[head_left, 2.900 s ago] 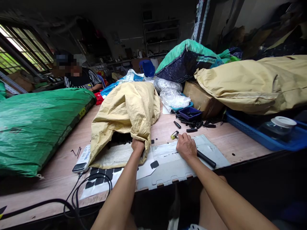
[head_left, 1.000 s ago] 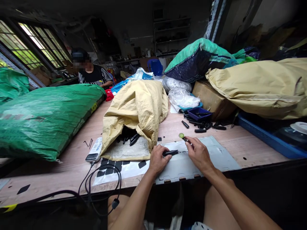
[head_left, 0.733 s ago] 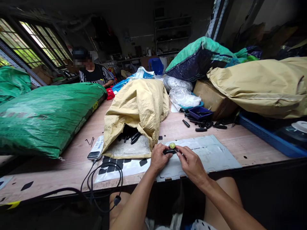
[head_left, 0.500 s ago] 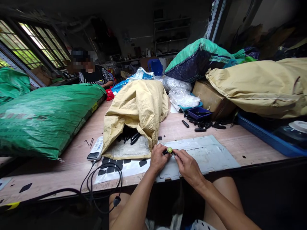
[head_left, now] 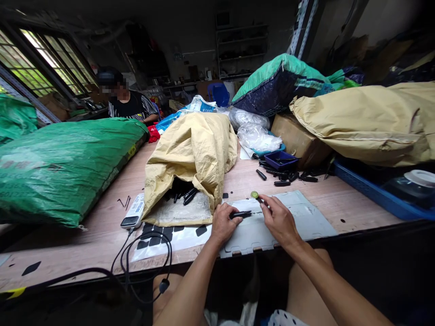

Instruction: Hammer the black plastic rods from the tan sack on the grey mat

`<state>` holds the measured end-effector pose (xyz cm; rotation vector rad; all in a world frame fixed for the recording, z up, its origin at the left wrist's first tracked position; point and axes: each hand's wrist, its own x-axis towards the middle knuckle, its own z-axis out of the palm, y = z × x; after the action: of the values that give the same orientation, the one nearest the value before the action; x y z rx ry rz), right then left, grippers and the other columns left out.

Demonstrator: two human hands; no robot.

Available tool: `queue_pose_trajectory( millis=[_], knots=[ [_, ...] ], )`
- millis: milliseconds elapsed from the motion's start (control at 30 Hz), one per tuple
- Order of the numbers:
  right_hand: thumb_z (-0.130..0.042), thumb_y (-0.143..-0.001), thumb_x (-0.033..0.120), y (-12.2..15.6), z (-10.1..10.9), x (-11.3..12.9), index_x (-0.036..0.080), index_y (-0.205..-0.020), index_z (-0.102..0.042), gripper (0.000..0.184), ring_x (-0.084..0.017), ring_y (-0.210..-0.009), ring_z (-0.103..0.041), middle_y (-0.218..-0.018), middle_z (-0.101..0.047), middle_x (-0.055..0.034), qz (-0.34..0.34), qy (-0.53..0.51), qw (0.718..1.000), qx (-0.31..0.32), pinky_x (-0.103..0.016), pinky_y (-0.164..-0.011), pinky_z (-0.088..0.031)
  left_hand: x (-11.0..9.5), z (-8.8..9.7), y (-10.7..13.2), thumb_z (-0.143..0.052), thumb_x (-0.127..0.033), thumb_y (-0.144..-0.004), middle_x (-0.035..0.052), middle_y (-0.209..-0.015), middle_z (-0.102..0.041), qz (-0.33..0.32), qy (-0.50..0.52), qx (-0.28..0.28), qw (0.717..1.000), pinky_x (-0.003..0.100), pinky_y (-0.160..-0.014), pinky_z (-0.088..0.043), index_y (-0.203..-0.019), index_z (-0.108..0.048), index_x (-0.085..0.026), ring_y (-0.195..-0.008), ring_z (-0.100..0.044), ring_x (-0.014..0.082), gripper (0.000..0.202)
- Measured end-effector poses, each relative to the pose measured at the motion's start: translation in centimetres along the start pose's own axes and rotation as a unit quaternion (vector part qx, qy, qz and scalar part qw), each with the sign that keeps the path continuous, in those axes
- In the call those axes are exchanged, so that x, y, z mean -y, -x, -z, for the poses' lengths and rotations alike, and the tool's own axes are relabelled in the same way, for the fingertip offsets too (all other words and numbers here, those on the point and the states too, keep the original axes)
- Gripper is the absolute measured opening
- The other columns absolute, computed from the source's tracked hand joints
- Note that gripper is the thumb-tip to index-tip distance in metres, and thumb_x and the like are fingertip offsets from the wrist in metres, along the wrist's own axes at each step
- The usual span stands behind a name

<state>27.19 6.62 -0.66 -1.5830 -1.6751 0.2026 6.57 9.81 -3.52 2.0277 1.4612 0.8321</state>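
Note:
My left hand (head_left: 223, 225) is closed around a slim black pen-shaped piece (head_left: 242, 213), whose narrow end points right over the grey board (head_left: 288, 217). In my right hand (head_left: 279, 221), up and to the right of that piece, is a small dark-handled tool with a round yellow-green head (head_left: 254, 194); its exact kind is unclear. The tool and the black piece are apart. Just beyond my left hand stands the open mouth of a beige sack (head_left: 190, 154), with several similar black pieces (head_left: 190, 196) inside.
More black pieces (head_left: 282, 183) lie around a small purple tray (head_left: 277, 159). A blue basket (head_left: 374, 185) sits at the right under a beige sack. On the left are a green sack (head_left: 68, 167), a white device (head_left: 133, 213) and its cable. A person (head_left: 131, 104) sits across the table.
My right hand has moved right, carrying the round-headed tool away from the black piece. My left hand still grips that piece, which shows more fully now.

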Motion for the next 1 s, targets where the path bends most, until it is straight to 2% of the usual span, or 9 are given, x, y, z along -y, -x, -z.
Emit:
queue_pose_trajectory(
  millis=[100, 233, 400, 633, 733, 800, 867, 933, 1000],
  knots=[
    [-0.051, -0.097, 0.021, -2.7, -0.2, -1.6, 0.024, -0.125, -0.069, 0.034, -0.021, -0.107, -0.065, -0.115, -0.071, -0.0061, -0.035, 0.097, 0.995, 0.016, -0.031, -0.088, -0.049, 0.0, 0.1, 0.0, -0.078, -0.022, -0.08, 0.0022, -0.092, -0.064, -0.002, -0.002, -0.001, 1.0, 0.035, -0.087, -0.041, -0.093, -0.074, -0.023, -0.096, -0.053, 0.022, 0.013],
    [-0.054, -0.097, 0.019, -4.5, -2.1, -3.2, 0.024, -0.123, -0.07, 0.031, -0.021, -0.103, -0.061, -0.109, -0.069, -0.007, -0.053, 0.203, 0.975, 0.067, -0.03, -0.082, -0.044, 0.1, 0.1, 0.0, -0.076, -0.021, -0.08, 0.0021, -0.091, -0.063, -0.004, -0.006, 0.001, 1.0, 0.035, -0.086, -0.041, -0.092, -0.074, -0.022, -0.094, -0.052, 0.0218, 0.013],
    [-0.048, -0.101, 0.022, -4.2, -4.2, -3.4, 0.023, -0.125, -0.068, 0.031, -0.023, -0.1, -0.057, -0.108, -0.066, -0.0086, -0.038, 0.281, 0.957, 0.057, -0.033, -0.078, -0.038, 0.0, 0.1, 0.1, -0.074, -0.022, -0.081, 0.0022, -0.093, -0.063, -0.005, -0.013, 0.005, 1.0, 0.035, -0.086, -0.041, -0.094, -0.073, -0.022, -0.095, -0.052, 0.0218, 0.014],
    [-0.047, -0.1, 0.022, -4.2, -4.4, -2.9, 0.019, -0.124, -0.064, 0.029, -0.024, -0.103, -0.054, -0.11, -0.064, -0.0108, -0.038, 0.309, 0.948, 0.064, -0.034, -0.077, -0.034, 0.2, 0.5, 0.0, -0.067, -0.032, -0.089, 0.0047, -0.097, -0.064, -0.008, -0.006, 0.027, 1.0, 0.038, -0.09, -0.041, -0.1, -0.073, -0.022, -0.099, -0.052, 0.0239, 0.016],
    [-0.046, -0.1, 0.022, -4.3, -4.4, -2.8, 0.019, -0.122, -0.064, 0.028, -0.025, -0.103, -0.054, -0.111, -0.063, -0.0108, -0.043, 0.313, 0.947, 0.061, -0.034, -0.077, -0.034, -0.5, 1.1, 0.3, -0.06, -0.038, -0.094, 0.0059, -0.099, -0.066, -0.02, 0.018, 0.029, 0.999, 0.039, -0.093, -0.04, -0.102, -0.073, -0.021, -0.1, -0.053, 0.0245, 0.022],
    [-0.045, -0.1, 0.023, -4.3, -4.5, -2.8, 0.019, -0.121, -0.064, 0.028, -0.025, -0.103, -0.054, -0.11, -0.063, -0.0108, -0.044, 0.315, 0.946, 0.061, -0.034, -0.077, -0.034, -1.5, 1.7, 1.5, -0.055, -0.041, -0.097, 0.0059, -0.099, -0.067, -0.022, 0.061, 0.036, 0.997, 0.038, -0.093, -0.04, -0.103, -0.072, -0.021, -0.1, -0.054, 0.0242, 0.027],
    [-0.045, -0.1, 0.023, -4.2, -4.5, -2.8, 0.019, -0.12, -0.064, 0.028, -0.025, -0.102, -0.054, -0.11, -0.062, -0.0109, -0.043, 0.317, 0.945, 0.062, -0.034, -0.077, -0.034, -2.7, 2.1, 3.8, -0.053, -0.044, -0.099, 0.0052, -0.1, -0.068, -0.015, 0.133, 0.08, 0.988, 0.035, -0.091, -0.042, -0.106, -0.071, -0.021, -0.098, -0.057, 0.0226, 0.03],
    [-0.045, -0.1, 0.023, -4.2, -4.5, -2.8, 0.019, -0.12, -0.063, 0.028, -0.025, -0.102, -0.053, -0.11, -0.062, -0.0111, -0.042, 0.32, 0.945, 0.06, -0.034, -0.077, -0.034, -3.5, 2.2, 7.0, -0.054, -0.049, -0.098, 0.0039, -0.099, -0.07, -0.007, 0.194, 0.168, 0.967, 0.031, -0.087, -0.044, -0.108, -0.072, -0.022, -0.095, -0.061, 0.0206, 0.034],
    [-0.045, -0.099, 0.023, -4.1, -4.6, -2.8, 0.019, -0.12, -0.063, 0.028, -0.025, -0.102, -0.053, -0.11, -0.061, -0.0115, -0.039, 0.323, 0.944, 0.054, -0.034, -0.077, -0.034, -3.3, 1.6, 10.6, -0.058, -0.055, -0.095, 0.0028, -0.096, -0.072, -0.001, 0.213, 0.258, 0.942, 0.028, -0.083, -0.045, -0.107, -0.074, -0.024, -0.091, -0.063, 0.0195, 0.038]
  ],
)
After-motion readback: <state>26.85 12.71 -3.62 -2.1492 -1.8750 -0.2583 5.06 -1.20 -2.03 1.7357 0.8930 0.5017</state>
